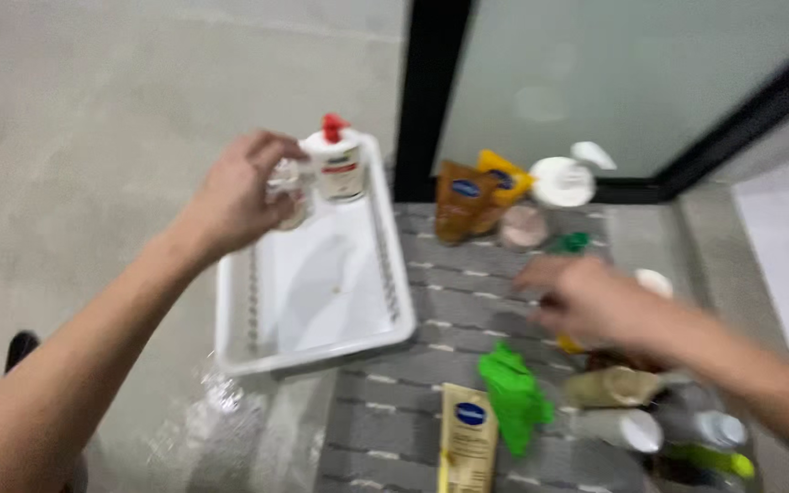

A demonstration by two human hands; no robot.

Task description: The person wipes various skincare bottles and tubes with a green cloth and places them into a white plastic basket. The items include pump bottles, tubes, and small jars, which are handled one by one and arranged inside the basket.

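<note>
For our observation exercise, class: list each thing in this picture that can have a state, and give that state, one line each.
Left hand: raised over the tray, grip closed on a small clear bottle.
Right hand: low over the bottles on the mat, blurred; grip unclear.
White tray: nearly empty.
Pump bottle: upright in the tray's far corner.
Brown pouch: standing.
Cream tube: lying flat on the grey mat.
Green thing: lying on the mat.

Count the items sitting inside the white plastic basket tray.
2: a white pump bottle with red top in the far corner of the tray, and a small clear jar beside it, gripped by the left hand. Blur could hide more.
</note>
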